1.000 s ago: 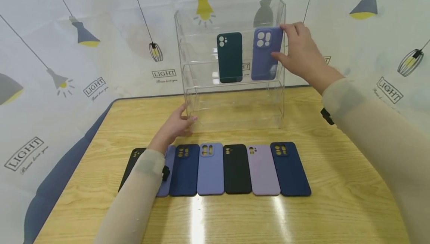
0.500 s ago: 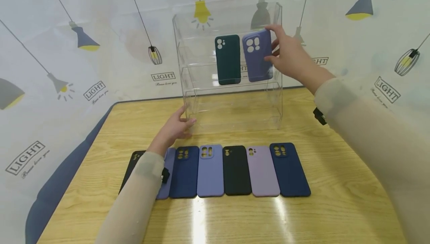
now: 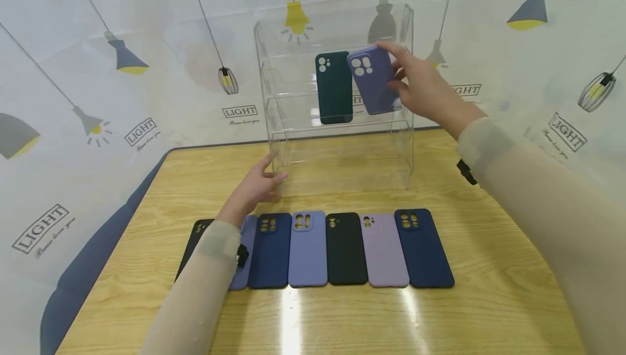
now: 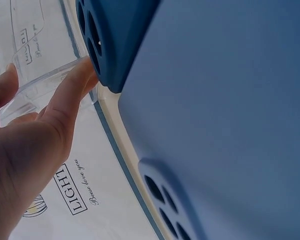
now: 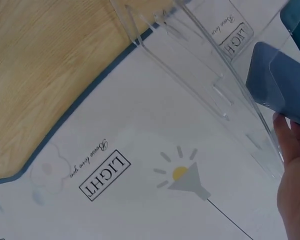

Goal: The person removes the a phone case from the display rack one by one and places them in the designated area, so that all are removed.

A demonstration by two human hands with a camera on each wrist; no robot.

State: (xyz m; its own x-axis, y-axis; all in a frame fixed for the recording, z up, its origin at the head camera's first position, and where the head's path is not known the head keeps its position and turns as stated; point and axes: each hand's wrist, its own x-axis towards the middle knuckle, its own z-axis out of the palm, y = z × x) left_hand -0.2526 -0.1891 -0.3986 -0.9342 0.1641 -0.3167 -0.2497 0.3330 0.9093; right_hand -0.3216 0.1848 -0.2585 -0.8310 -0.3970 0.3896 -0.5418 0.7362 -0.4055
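My right hand (image 3: pixel 423 83) grips a purple phone case (image 3: pixel 373 86) by its right and top edges, in front of a shelf of the clear acrylic display stand (image 3: pixel 342 162). The case tilts left, its upper corner beside a dark green phone case (image 3: pixel 335 94) that stands upright on the same shelf. In the right wrist view, fingers (image 5: pixel 285 137) touch the edge of the purple case (image 5: pixel 280 82). My left hand (image 3: pixel 256 184) holds the stand's lower left side. The left wrist view shows the thumb and fingers about the clear panel (image 4: pixel 45 85).
On the wooden table (image 3: pixel 313 322) before the stand lies a row of phone cases, among them a black one (image 3: pixel 346 251), a pink-lilac one (image 3: pixel 386 251) and a navy one (image 3: pixel 424 249). My left sleeve covers part of the row's left end. A lamp-patterned cloth (image 3: pixel 171 29) hangs behind.
My right hand has moved left along the shelf with the purple case, which has gone from nearly upright to tilted left, close to the green case. The left hand stays at the stand.
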